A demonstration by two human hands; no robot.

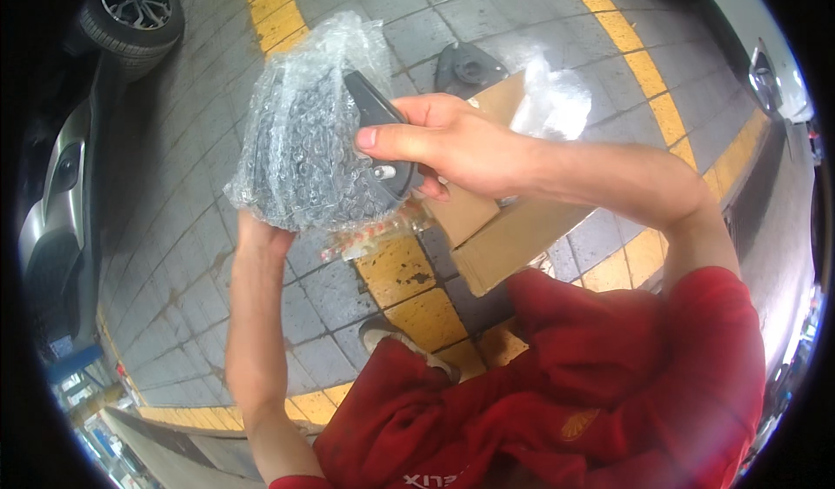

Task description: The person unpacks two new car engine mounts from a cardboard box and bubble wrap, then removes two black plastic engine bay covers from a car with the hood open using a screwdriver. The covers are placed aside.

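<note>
Up in front of me is a black car part [376, 106], mostly covered by clear bubble wrap [304, 141]. A smooth dark edge and a small pale peg [384, 172] show on its right side, outside the wrap. My right hand [461, 141] is closed on that bare edge, thumb on the near face and fingers curling behind. From below, my left hand [268, 233] holds the lower left of the wrapped bundle; its fingers are hidden behind the wrap. The part's full shape cannot be made out.
An opened cardboard box [513, 241] lies below my right forearm, beside loose clear plastic [557, 98]. Behind it a black triangular part [470, 70] rests on the grey tiles [200, 272]. Cars stand on both sides, one with a wheel [135, 2] at upper left.
</note>
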